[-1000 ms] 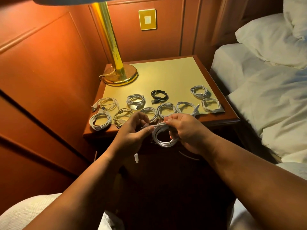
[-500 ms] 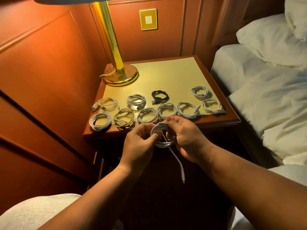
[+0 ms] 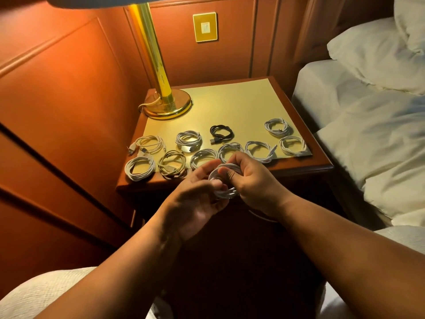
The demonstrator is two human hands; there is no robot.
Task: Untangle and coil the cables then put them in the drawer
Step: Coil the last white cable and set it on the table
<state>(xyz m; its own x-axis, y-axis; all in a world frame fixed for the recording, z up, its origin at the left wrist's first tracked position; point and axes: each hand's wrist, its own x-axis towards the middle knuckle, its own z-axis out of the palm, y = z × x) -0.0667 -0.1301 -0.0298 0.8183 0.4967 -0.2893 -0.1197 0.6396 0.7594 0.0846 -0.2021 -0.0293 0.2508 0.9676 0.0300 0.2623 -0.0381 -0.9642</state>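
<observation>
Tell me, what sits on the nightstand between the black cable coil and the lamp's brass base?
Nothing: in the head view, only a bare stretch of the yellow mat separates the black cable coil from the lamp's brass base.

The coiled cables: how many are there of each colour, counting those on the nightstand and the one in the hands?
White coiled cables on the wooden nightstand: 9, for example one
Black coiled cable: 1
White coiled cable held in both hands: 1
Total: 11

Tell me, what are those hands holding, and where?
A coiled white cable: right hand grips its right side, left hand holds its left side.
</observation>
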